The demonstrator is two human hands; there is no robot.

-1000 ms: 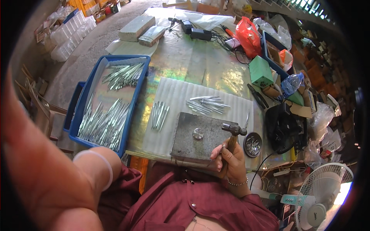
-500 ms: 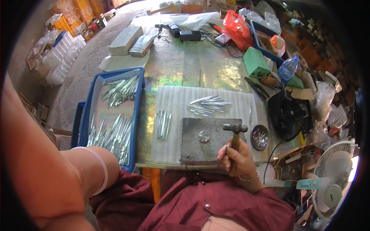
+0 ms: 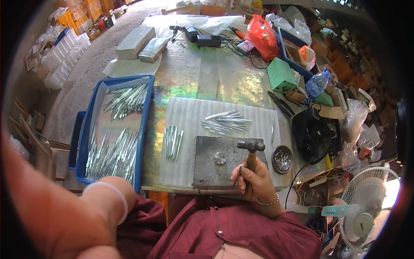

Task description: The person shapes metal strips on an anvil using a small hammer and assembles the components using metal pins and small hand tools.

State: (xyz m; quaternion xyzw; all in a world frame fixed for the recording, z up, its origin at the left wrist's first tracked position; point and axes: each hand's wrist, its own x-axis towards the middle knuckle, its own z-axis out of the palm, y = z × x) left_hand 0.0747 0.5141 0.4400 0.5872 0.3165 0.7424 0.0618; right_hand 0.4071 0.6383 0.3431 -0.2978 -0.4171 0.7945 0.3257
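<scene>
My right hand (image 3: pixel 255 176) is closed round the wooden handle of a ball-peen hammer (image 3: pixel 251 146), held upright over the near right part of a dark grey block (image 3: pixel 205 170). A thin dark piece, too small to name, shows at its fingertips. On the block lies a small round silver disc (image 3: pixel 219 158). Several slim silver metal pieces (image 3: pixel 226 121) lie beyond the block, and a neat row of more metal pieces (image 3: pixel 173 142) is left of it. My left hand (image 3: pixel 56 211) looms large and blurred at the lower left, close to the camera; its fingers cannot be made out.
A blue tray (image 3: pixel 144 129) at the left holds two heaps of silver pieces. Right of the block stand a round dish (image 3: pixel 276 162) of small metal bits, black pliers (image 3: pixel 281 103) and a black bag (image 3: pixel 308 134). A fan (image 3: pixel 364 211) stands at the lower right.
The whole view has shifted, with the table's things now further left. My left arm has dropped lower in the picture. The right hand keeps the hammer over the block.
</scene>
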